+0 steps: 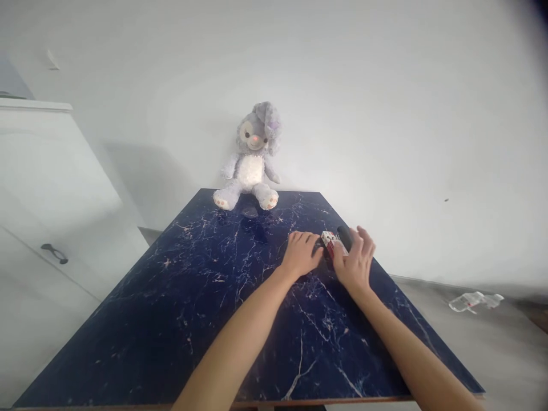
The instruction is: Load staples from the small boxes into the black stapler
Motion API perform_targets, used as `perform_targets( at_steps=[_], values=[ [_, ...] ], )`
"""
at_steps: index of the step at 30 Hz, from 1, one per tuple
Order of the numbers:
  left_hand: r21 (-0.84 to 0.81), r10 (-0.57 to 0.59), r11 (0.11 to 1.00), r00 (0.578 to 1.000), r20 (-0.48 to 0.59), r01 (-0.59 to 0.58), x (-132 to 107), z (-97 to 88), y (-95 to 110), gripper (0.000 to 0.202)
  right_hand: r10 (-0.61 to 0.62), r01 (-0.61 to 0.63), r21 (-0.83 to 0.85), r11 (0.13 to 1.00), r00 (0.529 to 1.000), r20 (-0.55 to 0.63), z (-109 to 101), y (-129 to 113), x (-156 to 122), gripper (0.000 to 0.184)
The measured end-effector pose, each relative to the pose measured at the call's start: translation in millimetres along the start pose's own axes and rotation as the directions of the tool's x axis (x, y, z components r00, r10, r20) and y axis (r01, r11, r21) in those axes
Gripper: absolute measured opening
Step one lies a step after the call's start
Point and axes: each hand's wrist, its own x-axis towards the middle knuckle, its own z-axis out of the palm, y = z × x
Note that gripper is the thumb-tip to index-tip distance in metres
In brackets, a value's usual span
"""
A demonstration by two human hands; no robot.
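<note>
A small red and white box lies on the dark blue marbled table, between my two hands. My left hand rests low over the tabletop, palm down, its fingers stretched out and its thumb pointing towards the box. On the other side, my right hand has its thumb against the near end of the box and its fingers raised and apart. A black object shows between that thumb and forefinger, partly hidden; its kind cannot be made out.
At the far edge of the table sits a grey plush rabbit against the white wall. A white cabinet with a dark handle stands to the left. On the floor at right lies a clear plastic item.
</note>
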Motion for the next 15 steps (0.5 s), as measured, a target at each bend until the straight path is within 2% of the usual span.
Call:
perform_targets(
  at_steps=[2, 4, 6, 8, 10, 12, 15],
  values=[
    [0.064, -0.033, 0.997, 0.999, -0.040, 0.036, -5.4, -20.4, -27.0, 0.031, -0.143, 0.139, 0.043, 0.989, 0.984, 0.108, 10.6, -23.7, -3.6, 0.054],
    [0.148, -0.097, 0.983, 0.992, -0.077, 0.108, -10.4, -42.7, -56.5, 0.027, -0.245, 0.227, 0.099, 0.969, 0.939, 0.240, 30.1, -46.5, -3.2, 0.052],
    [0.244, -0.200, 0.946, 0.976, -0.086, 0.215, -15.2, -63.6, -81.6, 0.019, -0.243, 0.218, 0.117, 0.969, 0.931, 0.271, 55.7, -66.2, 3.5, 0.053],
    [0.307, -0.314, 0.899, 0.948, -0.049, 0.314, -19.7, -78.7, -97.9, 0.018, -0.252, 0.224, 0.126, 0.966, 0.922, 0.294, 82.4, -81.0, 14.5, 0.055],
    [0.337, -0.373, 0.875, 0.928, 0.006, 0.349, -23.4, -85.0, -104.9, 0.028, -0.285, 0.250, 0.146, 0.957, 0.901, 0.327, 105.1, -89.4, 25.3, 0.058],
    [0.353, -0.387, 0.870, 0.920, 0.060, 0.343, -25.6, -83.0, -105.3, 0.036, -0.285, 0.242, 0.159, 0.957, 0.884, 0.369, 120.4, -90.8, 31.4, 0.061],
    [0.379, -0.418, 0.858, 0.901, 0.120, 0.347, -25.9, -74.0, -101.1, 0.036, -0.268, 0.223, 0.150, 0.963, 0.845, 0.464, 127.3, -85.3, 31.6, 0.054]
  ],
)
